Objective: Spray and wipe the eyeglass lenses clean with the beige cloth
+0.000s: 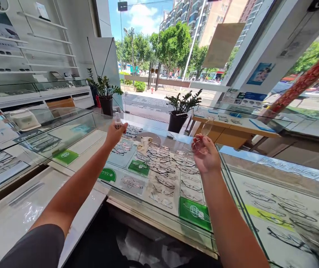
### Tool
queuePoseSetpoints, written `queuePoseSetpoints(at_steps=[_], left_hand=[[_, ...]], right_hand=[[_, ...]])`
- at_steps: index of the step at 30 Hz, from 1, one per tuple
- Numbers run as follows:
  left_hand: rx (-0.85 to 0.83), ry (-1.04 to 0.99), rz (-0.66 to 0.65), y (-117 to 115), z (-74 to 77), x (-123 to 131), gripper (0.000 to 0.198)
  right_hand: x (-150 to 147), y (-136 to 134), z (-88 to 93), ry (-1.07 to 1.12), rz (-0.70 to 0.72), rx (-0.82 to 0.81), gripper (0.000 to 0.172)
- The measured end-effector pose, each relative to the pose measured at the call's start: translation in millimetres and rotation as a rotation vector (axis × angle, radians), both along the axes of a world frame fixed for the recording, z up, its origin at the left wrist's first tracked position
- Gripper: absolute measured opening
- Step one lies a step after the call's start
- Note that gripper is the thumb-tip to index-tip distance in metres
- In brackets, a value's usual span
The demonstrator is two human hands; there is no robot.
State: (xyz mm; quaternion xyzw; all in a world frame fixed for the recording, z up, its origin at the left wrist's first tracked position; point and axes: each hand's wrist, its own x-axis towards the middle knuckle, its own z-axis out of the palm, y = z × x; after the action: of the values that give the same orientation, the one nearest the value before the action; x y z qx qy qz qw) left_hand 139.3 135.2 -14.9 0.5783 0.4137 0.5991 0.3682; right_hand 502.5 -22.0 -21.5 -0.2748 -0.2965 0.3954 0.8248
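Your left hand is wrapped around a small clear bottle; its top stands upright above your fingers, and the lower part sits inside your grip. Your right hand holds a pair of glasses by the fingertips, thumb and fingers drawn in to a narrow pinch. One lens rises just above those fingertips, while the rest of the frame is partly hidden among them, so you can't tell exactly which part is pinched. Bottle and glasses are well apart, both raised over the far part of the glass counter.

A pale cloth lies crumpled on the counter between your hands, nearer the left and touching neither. Rows of spectacle frames spread below and between your forearms. A green box sits just beside your right forearm, and a green card is near your left one. Past the counter, a potted plant stands between your hands as you look, and a desk shows behind your right hand.
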Motion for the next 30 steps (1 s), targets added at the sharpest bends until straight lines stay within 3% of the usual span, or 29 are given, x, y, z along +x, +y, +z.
queuePoseSetpoints(at_steps=[4,7,10,14,18,21,25,30], left_hand=[[-0.029,-0.077,-0.407,-16,4.2,83,0.053],[-0.064,-0.148,-0.587,-33,-5.0,115,0.064],[-0.132,-0.187,-0.679,-46,-17.9,118,0.073],[-0.208,-0.145,-0.807,-56,-27.5,108,0.067],[-0.278,-0.195,-0.918,-64,-24.5,106,0.059],[-0.368,-0.266,-0.987,-68,-19.0,108,0.067],[-0.393,-0.303,-0.968,-70,-14.3,109,0.078],[-0.215,-0.159,-0.818,-68,-19.5,110,0.064]], right_hand=[[-3,-3,0.4,0.040,0.041,-0.035,0.025],[-5,-6,2.7,0.104,0.050,-0.064,0.018],[-8,-9,4.5,0.112,0.084,-0.078,0.017],[-17,-14,3.5,0.049,0.106,-0.068,0.026],[-29,-19,1.5,-0.055,0.086,-0.068,0.029],[-40,-21,0.9,-0.150,0.061,-0.094,0.027],[-52,-24,-1.2,-0.241,0.106,-0.118,0.022],[-65,-26,-10.9,-0.316,0.229,-0.170,0.018]])
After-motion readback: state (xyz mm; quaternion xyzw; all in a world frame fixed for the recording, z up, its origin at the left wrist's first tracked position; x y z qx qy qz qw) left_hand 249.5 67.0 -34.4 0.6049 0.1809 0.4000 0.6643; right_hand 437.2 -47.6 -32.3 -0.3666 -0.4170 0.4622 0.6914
